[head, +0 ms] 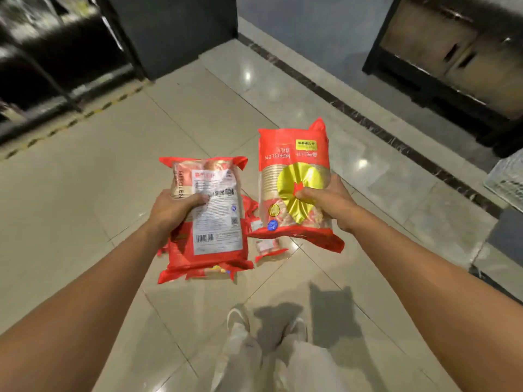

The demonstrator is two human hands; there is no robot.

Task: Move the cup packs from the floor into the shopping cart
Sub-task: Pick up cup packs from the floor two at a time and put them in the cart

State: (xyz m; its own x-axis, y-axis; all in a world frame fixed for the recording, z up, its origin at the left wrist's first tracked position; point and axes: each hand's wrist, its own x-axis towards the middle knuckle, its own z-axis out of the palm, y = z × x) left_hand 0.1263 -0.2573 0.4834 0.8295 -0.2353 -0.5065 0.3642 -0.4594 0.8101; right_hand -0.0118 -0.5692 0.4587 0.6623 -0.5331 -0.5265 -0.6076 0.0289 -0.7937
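Left hand (172, 206) clamped on label-side cup pack (208, 216), right hand (325, 200) gripping gold-faced cup pack (294, 182); long axes pointing away. Remaining packs (267, 246) on floor (85, 193) beneath. Probable cart (508, 176) right of, nearer, right hand.

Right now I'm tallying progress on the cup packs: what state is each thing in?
Left hand: fingers closed on a pack.
Left pack: held off the floor, barcode side up.
Right hand: fingers closed on a pack.
Right pack: held off the floor, gold print side up.
Remaining packs: lying on the floor, partly hidden.
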